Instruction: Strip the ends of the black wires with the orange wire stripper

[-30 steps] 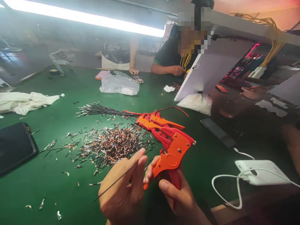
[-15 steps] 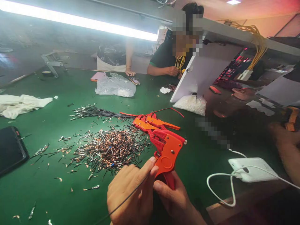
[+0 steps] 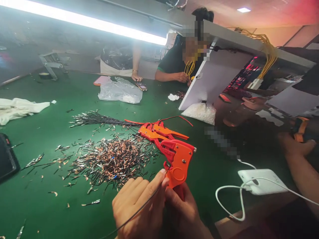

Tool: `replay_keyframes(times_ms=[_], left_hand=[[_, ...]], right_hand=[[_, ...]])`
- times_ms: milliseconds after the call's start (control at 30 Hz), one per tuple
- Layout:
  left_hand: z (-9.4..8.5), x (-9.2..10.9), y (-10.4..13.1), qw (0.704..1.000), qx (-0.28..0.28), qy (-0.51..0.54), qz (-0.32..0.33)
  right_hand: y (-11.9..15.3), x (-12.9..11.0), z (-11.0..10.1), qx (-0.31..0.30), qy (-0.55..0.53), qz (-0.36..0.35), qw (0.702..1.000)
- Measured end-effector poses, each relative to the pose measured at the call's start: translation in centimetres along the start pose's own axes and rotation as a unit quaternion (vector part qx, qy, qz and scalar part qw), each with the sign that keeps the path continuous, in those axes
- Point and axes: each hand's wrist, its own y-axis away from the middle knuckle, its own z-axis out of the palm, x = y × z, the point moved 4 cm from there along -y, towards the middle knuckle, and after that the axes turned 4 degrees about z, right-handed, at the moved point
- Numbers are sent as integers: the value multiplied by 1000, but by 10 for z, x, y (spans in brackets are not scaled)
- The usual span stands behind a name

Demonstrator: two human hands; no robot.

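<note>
My left hand (image 3: 139, 202) pinches a thin black wire (image 3: 136, 212) between thumb and forefinger. The wire's tip meets the side of an orange and red wire stripper (image 3: 178, 166), near its jaws. Wrapped round the stripper's red handles is my right hand (image 3: 186, 209), its fingers partly hidden behind the tool. Just beyond lie more orange and red strippers (image 3: 171, 132). A bundle of black wires with metal terminals (image 3: 94, 119) rests behind a heap of cut wire ends (image 3: 109, 162), to the left of the tool.
A black phone (image 3: 7, 157) lies at the left edge, near a white cloth (image 3: 21, 108). On the right are a white power bank (image 3: 263, 181) with a looped cable and another person's arm (image 3: 296, 162). A plastic bag (image 3: 121, 91) and co-workers are across the green table (image 3: 159, 109).
The view has shifted slightly, so the table's things appear a little further left. Both hands keep hold of the wire and stripper; my right thumb sits slightly closer to the tool.
</note>
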Motion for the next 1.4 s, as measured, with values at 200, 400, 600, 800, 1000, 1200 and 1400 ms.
replay_keyframes(times_ms=[200,400,600,800,1000,1200,1400], left_hand=[[-1,3,-2,999,27,-20,-15],[2,-2,4,996,22,28,-77],[3,-13,8,972,51,100,-207],[7,-20,5,927,54,202,-312],[12,-26,4,868,53,281,-405],[21,-27,11,773,55,343,-530],[23,-28,14,725,55,354,-588]], right_hand=[[0,0,1,13,-18,11,1000],[-1,10,-7,44,-36,2,998],[-6,22,-6,-7,-66,-1,998],[-7,28,-11,-12,-77,14,997],[-3,34,-14,30,-81,95,992],[-3,29,-7,20,-101,128,986],[-7,25,-2,-8,-125,93,988]])
